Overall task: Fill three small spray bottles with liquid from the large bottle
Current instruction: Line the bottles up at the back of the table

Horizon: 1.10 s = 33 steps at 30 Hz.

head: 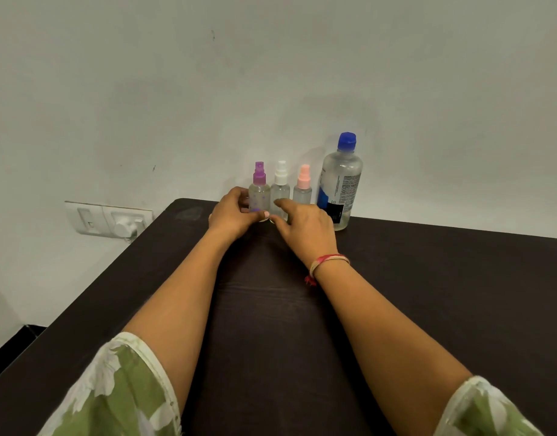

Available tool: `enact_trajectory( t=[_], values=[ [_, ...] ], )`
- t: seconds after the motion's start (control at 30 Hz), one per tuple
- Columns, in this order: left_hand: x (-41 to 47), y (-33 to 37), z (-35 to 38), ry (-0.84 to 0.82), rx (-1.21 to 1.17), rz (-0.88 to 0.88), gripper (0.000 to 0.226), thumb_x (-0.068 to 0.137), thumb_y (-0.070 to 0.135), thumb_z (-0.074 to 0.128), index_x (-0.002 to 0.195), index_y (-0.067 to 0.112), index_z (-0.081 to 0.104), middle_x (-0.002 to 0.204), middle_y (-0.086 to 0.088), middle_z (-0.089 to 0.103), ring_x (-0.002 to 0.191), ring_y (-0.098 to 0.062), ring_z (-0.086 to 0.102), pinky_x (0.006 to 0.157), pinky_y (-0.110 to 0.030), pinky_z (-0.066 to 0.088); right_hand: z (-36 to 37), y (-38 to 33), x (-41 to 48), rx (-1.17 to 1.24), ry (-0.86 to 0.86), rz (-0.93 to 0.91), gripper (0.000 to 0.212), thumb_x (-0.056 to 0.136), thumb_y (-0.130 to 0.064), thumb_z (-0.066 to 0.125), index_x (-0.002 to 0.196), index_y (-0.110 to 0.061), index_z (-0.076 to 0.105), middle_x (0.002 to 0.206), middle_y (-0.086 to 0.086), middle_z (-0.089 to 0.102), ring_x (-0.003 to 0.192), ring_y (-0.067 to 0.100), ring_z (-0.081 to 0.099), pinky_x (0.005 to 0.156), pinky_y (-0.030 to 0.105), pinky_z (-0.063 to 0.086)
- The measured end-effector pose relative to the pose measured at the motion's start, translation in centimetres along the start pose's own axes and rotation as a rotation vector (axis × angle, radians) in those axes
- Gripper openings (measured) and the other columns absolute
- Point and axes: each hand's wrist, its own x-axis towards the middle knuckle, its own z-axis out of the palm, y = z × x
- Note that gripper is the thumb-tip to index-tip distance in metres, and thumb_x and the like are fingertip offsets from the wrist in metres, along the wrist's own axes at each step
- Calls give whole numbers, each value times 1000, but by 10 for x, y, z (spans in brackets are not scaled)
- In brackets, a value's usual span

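On the dark table point(428, 265) the large bottle point(341, 184) stands capped by the wall, so pouring seems not yet begun. The left hand point(231, 212) grips the purple-capped spray bottle point(259, 191). The right hand point(305, 226), fingers relaxed, reaches the white-capped spray bottle point(281, 190). The pink-capped spray bottle point(302, 191) stands untouched.

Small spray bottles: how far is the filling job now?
Nothing looks done: the large bottle is capped, and no small bottle is open. In hand: the left hand grips the purple-topped bottle; the right hand reaches for the white-topped bottle. Left: opening, filling, closing all three, the pink-topped bottle included.
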Motion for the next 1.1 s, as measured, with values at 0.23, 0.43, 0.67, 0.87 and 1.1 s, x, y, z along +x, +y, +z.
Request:
enact_trajectory(
  t=[0.23,0.43,0.67,0.87,1.1],
  values=[
    [-1,3,3,8,102,17,42,74,38,77,104,33,47,99,16,56,90,-9,59,99,-45,44,0,3,1,-86,-20,-22,31,98,-34,46,120,-19,60,104,10,68,98,30,63,76,37,48],
    [0,3,3,-2,121,13,46,74,42,77,110,31,49,100,16,56,94,-10,57,100,-47,42,0,5,0,-71,26,-26,29,97,-33,49,118,-17,61,98,9,69,93,28,64,74,36,49],
    [-1,0,3,22,20,-19,86,57,50,85,126,25,41,125,5,57,105,-14,59,101,-47,43,-22,36,-4,242,737,182,47,81,-40,68,111,-9,49,107,10,50,93,19,52,74,38,49],
    [0,-1,4,34,29,-18,62,67,44,82,113,27,42,109,6,61,98,-15,61,97,-46,46,-17,63,-6,464,487,457,99,61,-54,81,140,-22,29,137,5,33,129,22,35,104,45,35],
    [2,-2,3,19,41,-18,56,69,39,82,109,28,44,106,8,60,98,-15,60,98,-46,45,-9,70,-1,601,238,488,83,66,-27,85,132,-17,36,130,7,44,122,21,45,102,34,40]
  ],
)
